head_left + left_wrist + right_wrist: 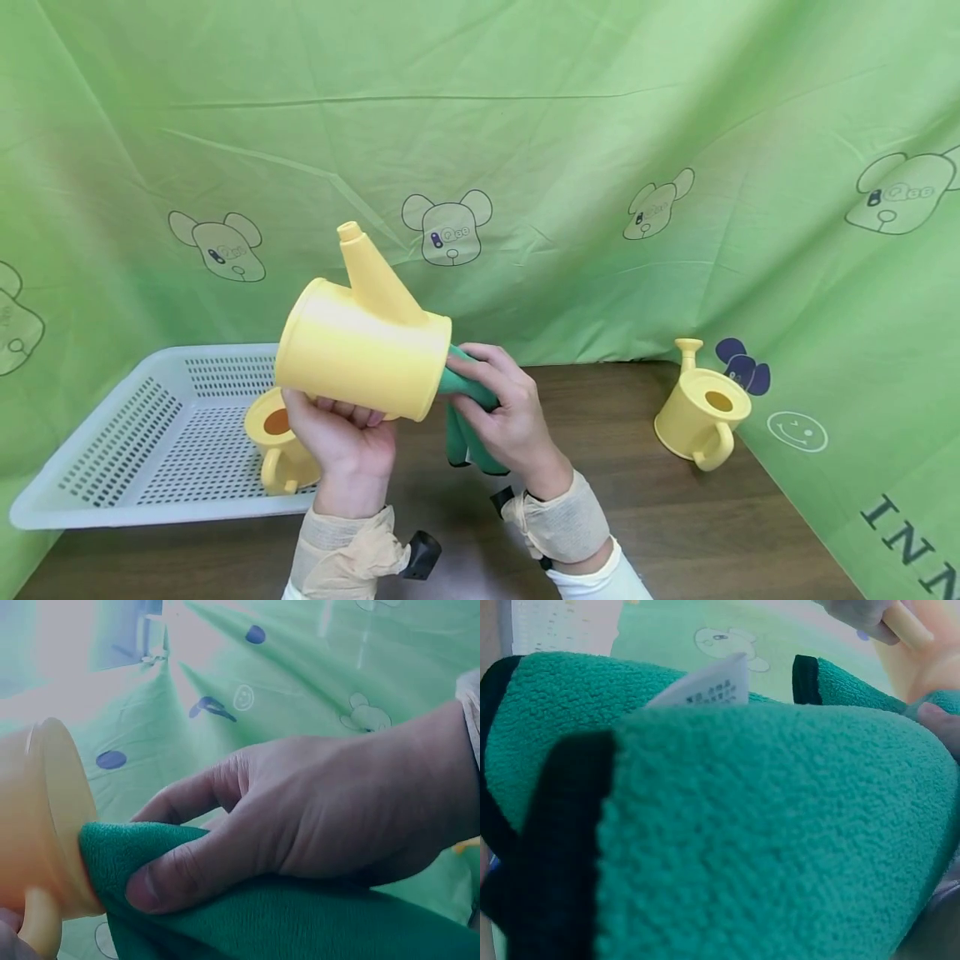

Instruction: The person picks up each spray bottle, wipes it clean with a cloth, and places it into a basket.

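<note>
A yellow watering can (363, 350) is held up tilted on its side, its spout pointing up and left. My left hand (345, 437) grips it from below, fingers curled at its handle (41, 926). With my right hand (510, 408) I pinch a folded green towel (142, 851) between thumb and fingers. The towel touches the can's right-hand end, and its loose part hangs below my right hand. In the right wrist view, the towel's dark edging (570, 817) and a white label (712, 686) show up close.
A white perforated basket (97, 450) stands on the left of the brown wooden table (600, 533). A second yellow watering can (303, 462) is at the basket's right side, partly behind my left hand. Another one (686, 417) stands far right, near the green curtain (555, 275).
</note>
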`<move>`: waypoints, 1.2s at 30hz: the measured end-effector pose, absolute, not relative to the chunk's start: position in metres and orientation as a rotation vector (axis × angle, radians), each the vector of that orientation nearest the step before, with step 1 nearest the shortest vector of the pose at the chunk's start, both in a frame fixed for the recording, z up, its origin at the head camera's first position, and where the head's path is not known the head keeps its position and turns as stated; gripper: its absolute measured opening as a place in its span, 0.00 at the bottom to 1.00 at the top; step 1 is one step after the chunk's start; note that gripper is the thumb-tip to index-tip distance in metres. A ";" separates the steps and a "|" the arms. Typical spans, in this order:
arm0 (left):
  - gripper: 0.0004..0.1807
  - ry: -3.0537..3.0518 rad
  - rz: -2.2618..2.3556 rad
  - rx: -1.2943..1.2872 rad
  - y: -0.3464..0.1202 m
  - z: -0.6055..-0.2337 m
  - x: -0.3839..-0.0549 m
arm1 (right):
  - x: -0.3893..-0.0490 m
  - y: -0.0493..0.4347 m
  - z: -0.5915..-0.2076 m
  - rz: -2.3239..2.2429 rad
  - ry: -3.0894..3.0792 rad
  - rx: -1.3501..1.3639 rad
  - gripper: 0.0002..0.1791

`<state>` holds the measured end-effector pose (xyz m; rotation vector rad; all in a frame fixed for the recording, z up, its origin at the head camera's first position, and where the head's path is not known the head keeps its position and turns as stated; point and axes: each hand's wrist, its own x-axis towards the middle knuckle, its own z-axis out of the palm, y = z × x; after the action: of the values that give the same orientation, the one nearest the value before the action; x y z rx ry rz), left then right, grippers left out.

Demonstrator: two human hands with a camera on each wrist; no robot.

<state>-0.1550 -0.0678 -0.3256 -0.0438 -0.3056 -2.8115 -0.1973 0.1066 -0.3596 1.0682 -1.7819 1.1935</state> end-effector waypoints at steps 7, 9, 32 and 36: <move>0.31 -0.169 -2.851 -0.071 -0.072 -0.328 -0.157 | -0.197 0.103 -0.361 1.142 -1.812 1.120 0.25; 0.31 -0.133 -2.859 -0.067 -0.073 -0.328 -0.158 | -0.196 0.102 -0.362 1.127 -1.820 1.136 0.25; 0.38 0.031 -2.911 0.105 -0.079 -0.327 -0.170 | -0.195 0.097 -0.362 1.055 -1.774 1.190 0.24; 0.36 -0.023 -2.899 0.090 -0.078 -0.327 -0.170 | -0.196 0.099 -0.361 1.058 -1.766 1.172 0.23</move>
<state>-0.1701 -0.0780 -0.3270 0.0903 -0.0227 -2.8995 -0.1958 0.0992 -0.3605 1.1723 -1.7661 1.0585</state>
